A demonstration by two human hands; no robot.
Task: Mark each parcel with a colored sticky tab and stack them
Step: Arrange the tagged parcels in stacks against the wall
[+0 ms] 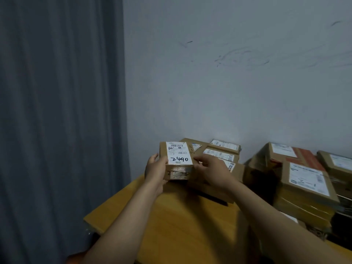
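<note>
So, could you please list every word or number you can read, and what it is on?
"2490": handwritten on the white label of the small parcel held between the left hand and right hand.
Printed lines on that label: too small to read.
Labels and marker marks on the stacked parcels behind: blurred, unreadable.

We log one small parcel (176, 161): brown carton, white label up, "2490" handwritten, gripped by left hand (154, 168) and right hand (210, 168). At its 2 o'clock, a low parcel stack (221, 150); at 4 o'clock, a taller parcel stack (304, 180), labels up.
</note>
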